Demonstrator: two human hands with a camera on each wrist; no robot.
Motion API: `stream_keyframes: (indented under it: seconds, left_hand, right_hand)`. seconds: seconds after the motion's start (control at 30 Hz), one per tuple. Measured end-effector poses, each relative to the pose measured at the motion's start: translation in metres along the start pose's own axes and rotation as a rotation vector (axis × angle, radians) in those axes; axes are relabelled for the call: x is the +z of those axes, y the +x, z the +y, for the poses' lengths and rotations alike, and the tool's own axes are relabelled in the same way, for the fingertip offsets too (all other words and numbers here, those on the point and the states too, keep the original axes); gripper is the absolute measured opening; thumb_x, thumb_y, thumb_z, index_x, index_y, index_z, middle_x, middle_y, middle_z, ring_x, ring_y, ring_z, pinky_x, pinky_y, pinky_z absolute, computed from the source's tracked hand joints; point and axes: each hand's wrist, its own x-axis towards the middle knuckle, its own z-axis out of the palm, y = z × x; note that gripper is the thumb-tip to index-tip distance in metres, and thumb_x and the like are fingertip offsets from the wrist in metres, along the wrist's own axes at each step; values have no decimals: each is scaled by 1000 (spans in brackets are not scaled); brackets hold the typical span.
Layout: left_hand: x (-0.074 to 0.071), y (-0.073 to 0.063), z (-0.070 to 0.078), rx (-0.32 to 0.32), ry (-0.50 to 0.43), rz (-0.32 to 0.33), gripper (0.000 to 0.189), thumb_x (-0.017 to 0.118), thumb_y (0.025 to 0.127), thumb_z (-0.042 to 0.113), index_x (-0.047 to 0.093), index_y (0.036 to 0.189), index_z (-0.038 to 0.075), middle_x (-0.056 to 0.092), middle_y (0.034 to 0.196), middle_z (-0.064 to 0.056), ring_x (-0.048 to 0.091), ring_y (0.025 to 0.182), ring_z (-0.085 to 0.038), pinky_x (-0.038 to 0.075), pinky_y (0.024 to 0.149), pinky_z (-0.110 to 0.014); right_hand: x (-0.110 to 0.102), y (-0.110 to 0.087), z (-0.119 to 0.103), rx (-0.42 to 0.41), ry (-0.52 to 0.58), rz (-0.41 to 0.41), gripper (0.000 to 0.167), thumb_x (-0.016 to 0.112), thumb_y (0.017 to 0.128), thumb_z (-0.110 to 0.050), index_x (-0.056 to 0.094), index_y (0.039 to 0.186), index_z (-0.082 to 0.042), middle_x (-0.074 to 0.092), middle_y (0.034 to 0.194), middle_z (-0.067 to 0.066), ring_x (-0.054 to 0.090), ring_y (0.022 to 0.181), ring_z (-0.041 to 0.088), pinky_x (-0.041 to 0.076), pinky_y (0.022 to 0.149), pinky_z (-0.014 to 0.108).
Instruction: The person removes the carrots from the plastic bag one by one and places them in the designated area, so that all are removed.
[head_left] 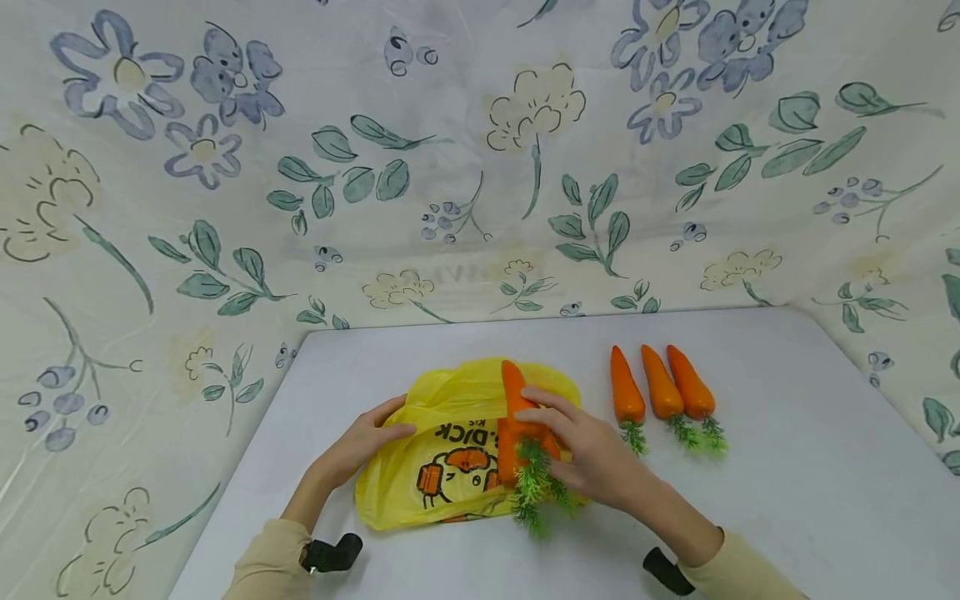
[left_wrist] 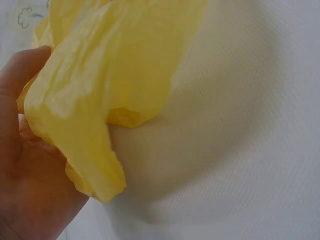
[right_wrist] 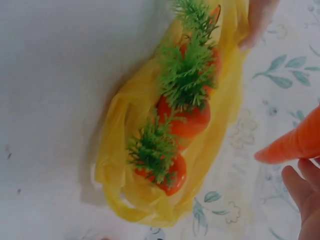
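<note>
A yellow plastic bag (head_left: 442, 400) with a cartoon duck print lies on the white table. My left hand (head_left: 366, 437) grips the bag's left side, its thumb over the plastic in the left wrist view; the other fingers are partly hidden by the bag (left_wrist: 85, 95). My right hand (head_left: 600, 454) holds an orange toy carrot (head_left: 513, 383) over the bag's right part, its tip pointing away. The right wrist view shows this carrot (right_wrist: 300, 142) at the fingertips, apart from the bag. Inside the bag's open mouth sit toy carrots (right_wrist: 187, 120) with green leafy tops (right_wrist: 185, 75).
To the right of the bag, three more toy carrots lie on the table: one alone (head_left: 626, 387) and two side by side, a middle one (head_left: 662, 383) and a right one (head_left: 690, 385). Flower-patterned cloth (head_left: 480, 167) hangs behind and beside the white table (head_left: 810, 483).
</note>
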Motion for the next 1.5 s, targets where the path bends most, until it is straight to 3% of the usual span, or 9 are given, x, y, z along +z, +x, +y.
stream_keyframes:
  seconds: [0.17, 0.27, 0.57, 0.63, 0.77, 0.87, 1.0, 1.27, 1.5]
  left_hand:
    - [0, 0, 0, -13, 2, 4, 71, 63, 96, 34, 32, 155, 9, 33, 157, -18, 43, 135, -34, 35, 113, -52]
    - [1, -1, 0, -19, 9, 6, 72, 63, 96, 35, 31, 155, 9, 33, 157, -19, 42, 135, -35, 34, 113, -52]
    - [1, 0, -2, -22, 20, 8, 73, 63, 95, 36, 31, 155, 9, 32, 158, -19, 40, 137, -36, 32, 114, -53]
    - [1, 0, -3, -23, 22, 10, 73, 63, 95, 37, 31, 155, 9, 32, 158, -18, 41, 136, -35, 33, 114, -53]
    - [0, 2, -4, -37, 21, 22, 73, 64, 94, 38, 33, 155, 12, 33, 158, -16, 42, 135, -34, 33, 115, -52]
    - [0, 2, -3, -36, 25, 22, 73, 64, 94, 38, 33, 155, 11, 33, 158, -16, 41, 136, -34, 32, 115, -52]
    - [0, 1, 0, -24, 34, 14, 73, 63, 95, 37, 32, 155, 9, 32, 158, -18, 40, 136, -36, 32, 115, -53]
    - [1, 0, 2, -31, 26, 14, 72, 63, 95, 36, 32, 155, 9, 33, 158, -18, 41, 136, -36, 32, 114, -53]
    - [0, 1, 1, -23, 26, 12, 72, 63, 95, 36, 32, 155, 8, 32, 158, -19, 42, 135, -36, 33, 114, -53]
  right_hand:
    - [-4, -8, 3, 80, 52, -8, 78, 57, 59, 30, 53, 127, -7, 48, 148, 10, 47, 59, 3, 26, 46, 10]
    - [-5, -12, 5, 131, 63, -25, 79, 55, 58, 31, 51, 128, -7, 47, 150, 9, 24, 51, -4, 26, 44, 10]
    - [-18, -24, 20, 132, -29, 71, 95, 54, 55, 34, 53, 137, -14, 49, 146, 10, 11, 52, -5, 20, 42, 9]
    - [-22, -27, 24, 146, -38, 98, 94, 52, 55, 36, 55, 135, -13, 50, 145, 11, 17, 50, -5, 23, 43, 9]
    - [-27, -33, 29, 166, -50, 133, 90, 51, 57, 39, 55, 132, -9, 52, 144, 11, 51, 56, 6, 53, 66, 14]
    - [-28, -36, 32, 161, -69, 148, 78, 59, 63, 37, 56, 128, -6, 55, 141, 12, 68, 88, 23, 57, 84, 36]
    - [-31, -41, 36, 166, -102, 169, 65, 71, 67, 27, 57, 123, -4, 58, 137, 13, 64, 111, 34, 56, 86, 37]
    - [-44, -50, 49, 171, -149, 219, 50, 80, 71, 6, 59, 116, 0, 61, 133, 16, 67, 106, 32, 39, 93, 3]
    - [-53, -58, 54, 275, -207, 224, 50, 81, 71, 7, 58, 114, -1, 62, 131, 16, 65, 109, 35, 40, 94, 6]
